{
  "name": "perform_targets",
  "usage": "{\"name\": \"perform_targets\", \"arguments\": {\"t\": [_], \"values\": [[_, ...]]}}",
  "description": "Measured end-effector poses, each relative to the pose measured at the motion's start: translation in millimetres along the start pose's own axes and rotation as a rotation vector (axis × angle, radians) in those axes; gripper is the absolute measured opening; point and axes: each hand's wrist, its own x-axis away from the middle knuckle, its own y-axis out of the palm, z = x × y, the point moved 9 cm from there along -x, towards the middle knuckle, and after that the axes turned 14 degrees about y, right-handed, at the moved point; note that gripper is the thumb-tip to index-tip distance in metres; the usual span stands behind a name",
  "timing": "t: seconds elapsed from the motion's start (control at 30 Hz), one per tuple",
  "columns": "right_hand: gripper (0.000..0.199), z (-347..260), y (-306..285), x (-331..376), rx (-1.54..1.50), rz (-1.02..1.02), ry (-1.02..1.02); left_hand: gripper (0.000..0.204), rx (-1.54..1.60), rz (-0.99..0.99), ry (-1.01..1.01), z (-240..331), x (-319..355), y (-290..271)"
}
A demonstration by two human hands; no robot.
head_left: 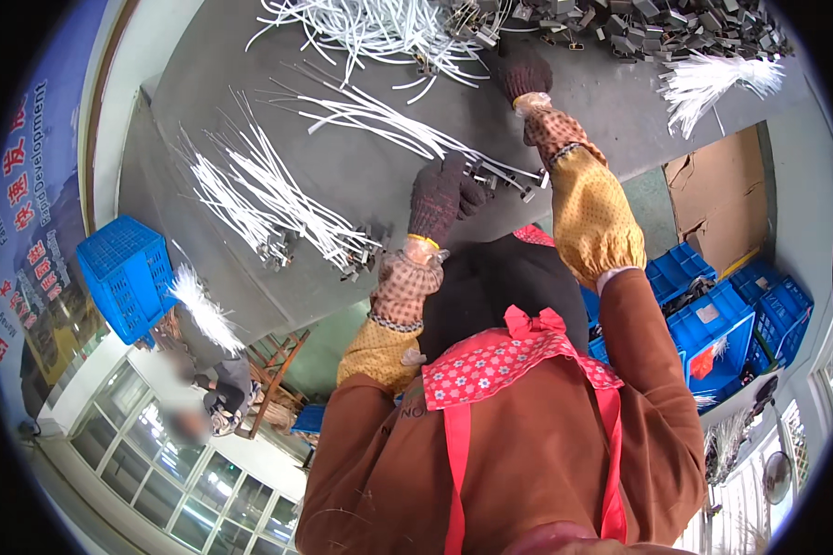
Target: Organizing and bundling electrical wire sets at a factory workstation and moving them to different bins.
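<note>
My left hand (pixel 442 199), in a dark knitted glove, is over the block end of a loose bundle of white cords (pixel 389 120). Its fingers are curled against the cords, beside small dark metal blocks (pixel 528 191) at their ends. Farther off, my right hand (pixel 522 72), gloved the same way, reaches to the near edge of a heap of metal blocks (pixel 657 28). Its fingertips blend into the dark background, so their grip is unclear. Two more bundles of white cords (pixel 282 190) with blocks at one end lie left of my left hand.
A large tangle of white cords (pixel 370 37) lies at the far side of the grey table (pixel 342 250). A bunch of white strands (pixel 722 81) sits far right. Blue crates (pixel 130 277) stand at both sides. Cardboard (pixel 720 190) is on the right; another person (pixel 231 393) is at lower left.
</note>
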Motion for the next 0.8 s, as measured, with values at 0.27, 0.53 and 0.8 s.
{"name": "perform_targets", "arguments": {"t": [0.27, 0.53, 0.8], "values": [[0.038, 56.2, -8.3, 117.4, -0.713, -0.315, 0.385, 0.028, 0.195, 0.224, 0.263, 24.0, -125.7, 47.7], [0.008, 194.1, -109.5, 306.4, -0.116, -0.224, -0.354, 0.008, 0.771, 0.144, 0.050, 9.4, -132.1, 127.9], [0.009, 392.8, -163.1, 403.5, -0.163, -0.379, 0.106, 0.025, 0.975, -0.064, 0.243, 14.0, -161.8, 110.7]]}}
